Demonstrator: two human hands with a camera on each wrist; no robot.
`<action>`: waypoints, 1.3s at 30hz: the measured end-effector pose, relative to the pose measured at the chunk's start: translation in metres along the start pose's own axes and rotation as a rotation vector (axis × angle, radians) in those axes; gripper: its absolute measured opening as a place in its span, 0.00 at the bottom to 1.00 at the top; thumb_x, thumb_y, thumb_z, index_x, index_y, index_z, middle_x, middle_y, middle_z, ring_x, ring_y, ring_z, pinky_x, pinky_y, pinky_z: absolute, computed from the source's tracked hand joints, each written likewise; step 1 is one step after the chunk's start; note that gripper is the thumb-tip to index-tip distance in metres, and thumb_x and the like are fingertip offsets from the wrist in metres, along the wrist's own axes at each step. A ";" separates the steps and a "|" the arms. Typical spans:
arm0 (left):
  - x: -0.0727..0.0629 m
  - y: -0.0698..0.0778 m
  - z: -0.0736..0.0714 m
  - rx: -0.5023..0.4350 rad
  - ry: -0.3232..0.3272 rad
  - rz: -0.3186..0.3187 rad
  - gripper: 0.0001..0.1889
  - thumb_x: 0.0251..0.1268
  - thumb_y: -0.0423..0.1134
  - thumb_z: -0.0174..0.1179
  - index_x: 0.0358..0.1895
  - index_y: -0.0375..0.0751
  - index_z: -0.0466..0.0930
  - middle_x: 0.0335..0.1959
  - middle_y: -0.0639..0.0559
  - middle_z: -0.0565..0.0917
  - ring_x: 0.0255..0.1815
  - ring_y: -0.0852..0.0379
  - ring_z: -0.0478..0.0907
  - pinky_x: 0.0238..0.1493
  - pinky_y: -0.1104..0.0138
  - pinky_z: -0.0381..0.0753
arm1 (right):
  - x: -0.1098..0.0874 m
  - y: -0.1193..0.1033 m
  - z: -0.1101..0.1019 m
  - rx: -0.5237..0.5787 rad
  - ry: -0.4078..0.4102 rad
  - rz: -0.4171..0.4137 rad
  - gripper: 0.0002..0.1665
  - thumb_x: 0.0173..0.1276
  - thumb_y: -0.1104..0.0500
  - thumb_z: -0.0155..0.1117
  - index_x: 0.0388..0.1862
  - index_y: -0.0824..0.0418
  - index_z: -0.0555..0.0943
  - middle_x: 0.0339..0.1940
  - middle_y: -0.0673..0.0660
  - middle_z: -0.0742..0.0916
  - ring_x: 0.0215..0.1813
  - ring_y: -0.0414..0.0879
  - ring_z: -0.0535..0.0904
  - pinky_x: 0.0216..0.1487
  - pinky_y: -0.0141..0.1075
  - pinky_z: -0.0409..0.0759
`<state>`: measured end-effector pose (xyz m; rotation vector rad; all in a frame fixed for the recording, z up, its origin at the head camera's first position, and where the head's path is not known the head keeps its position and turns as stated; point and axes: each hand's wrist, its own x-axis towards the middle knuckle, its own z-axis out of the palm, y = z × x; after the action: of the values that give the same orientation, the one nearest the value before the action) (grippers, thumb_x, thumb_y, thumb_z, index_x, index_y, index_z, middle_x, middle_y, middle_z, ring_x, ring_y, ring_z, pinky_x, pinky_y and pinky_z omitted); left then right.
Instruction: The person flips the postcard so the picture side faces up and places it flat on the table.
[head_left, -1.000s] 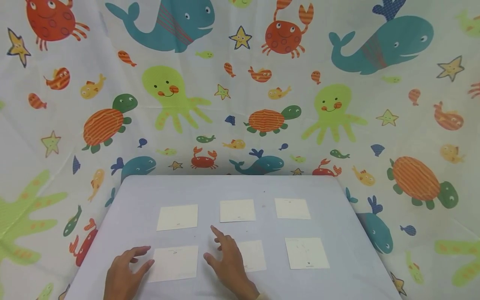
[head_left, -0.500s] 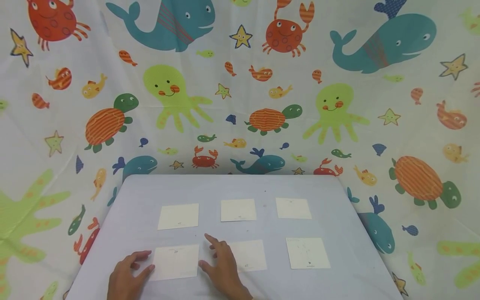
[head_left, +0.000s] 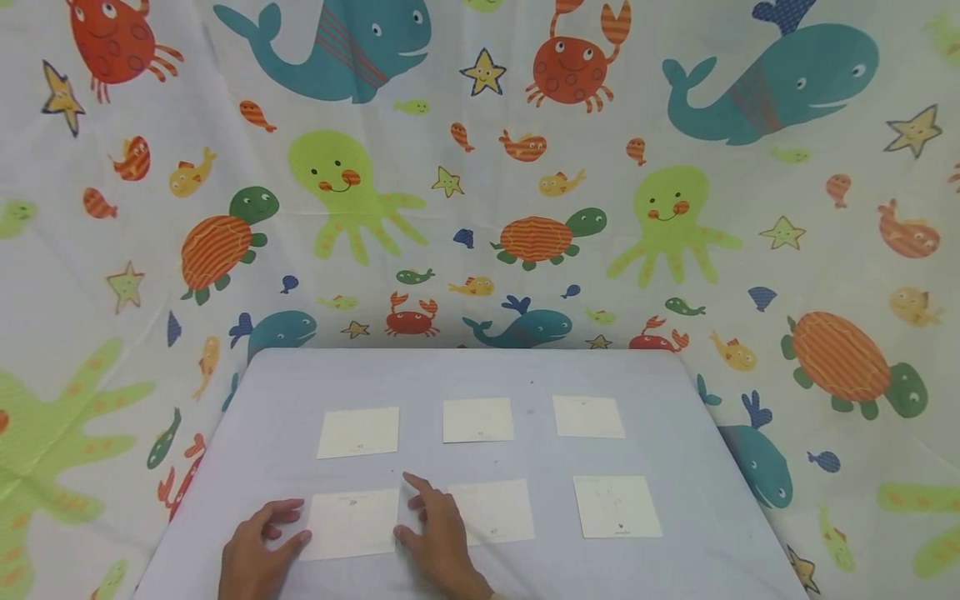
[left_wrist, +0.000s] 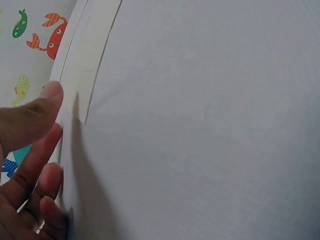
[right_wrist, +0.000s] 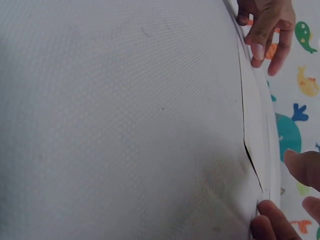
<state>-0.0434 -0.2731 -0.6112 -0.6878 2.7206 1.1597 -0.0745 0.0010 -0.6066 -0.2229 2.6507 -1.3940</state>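
Left hand (head_left: 258,550): thumb and forefinger stand apart, directed rightward; grip slack, nothing grasped. Front left card (head_left: 352,525): lies flat on the white table (head_left: 637,575) between the two hands, its left edge just beside the left thumb, its right edge just beside the right thumb. Contact with either thumb cannot be confirmed. A small mark shows near its far edge. Back left card (head_left: 360,433): flat, farther out than the hands and between them; small mark on the side facing them. Right hand (head_left: 438,542): thumb and forefinger spread, pointing forward and left; grip loose, nothing grasped. Back middle card (head_left: 478,421): flat, ahead of the right hand and slightly to its right. Front middle card (head_left: 498,508): immediately right of the right hand, which hides part of its left end in the head view. Back right card (head_left: 588,417): ahead and well right of the right hand. Front right card (head_left: 618,507): well right of the same hand; faint markings, darker mark near its near edge.
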 end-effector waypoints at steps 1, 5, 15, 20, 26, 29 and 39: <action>0.001 -0.001 0.001 0.003 0.005 -0.001 0.33 0.60 0.41 0.79 0.69 0.43 0.79 0.62 0.37 0.85 0.54 0.44 0.77 0.50 0.54 0.73 | 0.000 -0.001 0.000 0.001 0.002 0.003 0.48 0.58 0.60 0.83 0.75 0.36 0.75 0.47 0.42 0.88 0.43 0.32 0.73 0.43 0.29 0.71; 0.002 0.000 0.005 0.017 0.017 0.000 0.33 0.58 0.42 0.80 0.68 0.45 0.80 0.60 0.40 0.87 0.53 0.46 0.76 0.50 0.55 0.72 | -0.001 -0.003 0.001 0.013 -0.001 0.016 0.46 0.58 0.61 0.82 0.75 0.38 0.76 0.47 0.42 0.88 0.42 0.33 0.74 0.43 0.29 0.72; 0.002 0.003 0.009 0.044 0.018 0.016 0.30 0.57 0.39 0.80 0.65 0.45 0.82 0.55 0.43 0.88 0.52 0.46 0.75 0.50 0.54 0.71 | 0.000 -0.005 0.006 0.060 -0.027 0.025 0.44 0.59 0.60 0.81 0.73 0.40 0.77 0.47 0.42 0.89 0.42 0.32 0.74 0.42 0.29 0.70; 0.001 0.003 0.008 0.049 0.025 0.038 0.30 0.56 0.40 0.81 0.64 0.44 0.83 0.54 0.43 0.89 0.52 0.46 0.75 0.50 0.55 0.71 | 0.002 -0.005 0.007 0.104 -0.044 0.053 0.42 0.59 0.59 0.81 0.72 0.40 0.78 0.47 0.41 0.88 0.42 0.32 0.73 0.42 0.30 0.70; 0.001 0.002 0.008 0.061 0.015 0.039 0.31 0.56 0.41 0.81 0.64 0.45 0.83 0.55 0.43 0.88 0.52 0.46 0.76 0.52 0.52 0.73 | 0.005 -0.005 0.008 0.214 -0.078 0.105 0.38 0.60 0.60 0.81 0.69 0.47 0.80 0.46 0.43 0.89 0.42 0.33 0.77 0.44 0.30 0.75; 0.003 0.001 0.011 0.066 0.015 0.049 0.30 0.56 0.42 0.81 0.63 0.46 0.83 0.55 0.44 0.88 0.52 0.46 0.76 0.53 0.52 0.74 | 0.005 -0.006 0.008 0.250 -0.069 0.131 0.36 0.59 0.61 0.81 0.68 0.49 0.81 0.47 0.43 0.89 0.44 0.35 0.78 0.47 0.31 0.77; 0.001 0.001 0.011 0.067 0.030 0.038 0.30 0.55 0.43 0.82 0.63 0.46 0.84 0.55 0.44 0.89 0.50 0.46 0.77 0.54 0.49 0.77 | 0.002 -0.016 0.005 0.252 -0.037 0.172 0.35 0.58 0.63 0.80 0.66 0.54 0.82 0.51 0.47 0.89 0.44 0.37 0.78 0.44 0.30 0.75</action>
<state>-0.0456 -0.2647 -0.6185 -0.6527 2.7951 1.0686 -0.0743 -0.0125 -0.5968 0.0070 2.3700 -1.6261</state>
